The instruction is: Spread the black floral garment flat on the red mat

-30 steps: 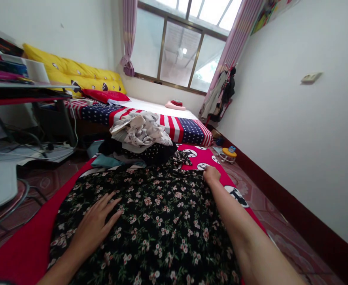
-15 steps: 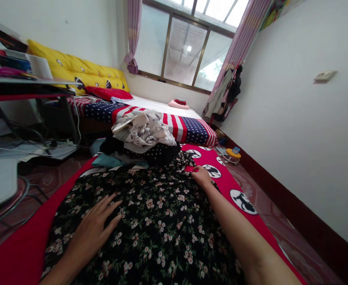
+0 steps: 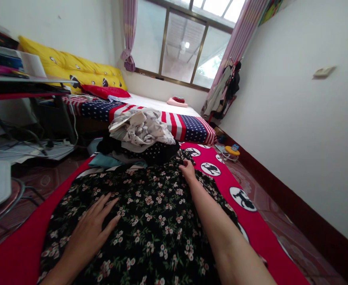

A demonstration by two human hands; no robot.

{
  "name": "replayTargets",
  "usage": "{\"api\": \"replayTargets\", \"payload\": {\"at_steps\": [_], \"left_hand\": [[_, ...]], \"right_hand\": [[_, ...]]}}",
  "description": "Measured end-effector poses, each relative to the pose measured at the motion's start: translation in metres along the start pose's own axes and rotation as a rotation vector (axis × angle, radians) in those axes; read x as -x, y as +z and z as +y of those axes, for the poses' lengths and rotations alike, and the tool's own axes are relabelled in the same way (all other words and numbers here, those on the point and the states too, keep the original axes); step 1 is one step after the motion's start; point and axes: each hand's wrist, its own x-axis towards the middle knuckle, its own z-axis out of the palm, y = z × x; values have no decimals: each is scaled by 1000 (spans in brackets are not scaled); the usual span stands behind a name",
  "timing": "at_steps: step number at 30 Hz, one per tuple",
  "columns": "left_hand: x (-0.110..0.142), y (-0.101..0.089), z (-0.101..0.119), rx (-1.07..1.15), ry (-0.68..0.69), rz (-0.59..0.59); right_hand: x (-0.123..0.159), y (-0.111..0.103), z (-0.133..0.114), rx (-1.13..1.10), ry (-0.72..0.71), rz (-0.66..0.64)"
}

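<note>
A black garment with a small flower print [image 3: 150, 221] lies spread on a red blanket [image 3: 248, 221] on the floor. My left hand [image 3: 92, 227] lies flat on the garment's left part, fingers stretched and apart. My right hand [image 3: 188, 170] reaches to the garment's far edge, fingers closed on the cloth there. Just beyond it sits a pile of clothes [image 3: 140, 138], pale printed pieces on top of dark ones.
A low bed [image 3: 186, 126] with a stars-and-stripes cover stands behind the pile, yellow cushions [image 3: 73, 69] along the wall. A desk with cables [image 3: 28, 95] is at the left, a white wall at the right, a small yellow toy [image 3: 231, 151] on the floor.
My right hand has slid leftward along the garment's far edge, drawing the cloth in off the red blanket. My left hand has stayed flat in place.
</note>
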Motion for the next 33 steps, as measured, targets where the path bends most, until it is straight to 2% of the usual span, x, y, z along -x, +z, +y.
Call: {"api": "replayTargets", "payload": {"at_steps": [4,7,10,16,18,20,24,28,30,33], "left_hand": [[0,1,-2,-21,18,-23],[1,1,-1,-23,25,-39],[1,0,2,-37,49,-43],[-2,-2,3,-85,122,-18],[-3,0,2,-99,143,-5],[-4,2,1,-118,164,3],[-4,2,0,-155,180,10],[-4,0,3,-125,162,14],[-4,-1,6,-119,147,2],[-6,-4,6,-101,134,-56]], "right_hand": [[14,4,0,-131,-39,-25],[26,-16,-4,-155,-46,-63],[45,-58,0,-123,-35,-97],[111,-169,35,81,19,-54],[139,-197,47,154,36,-49],[168,-216,53,207,40,-56],[223,-235,51,272,18,-102],[271,-239,40,394,37,-335],[289,-236,34,519,-33,-448],[305,-230,24,711,-192,-512]]}}
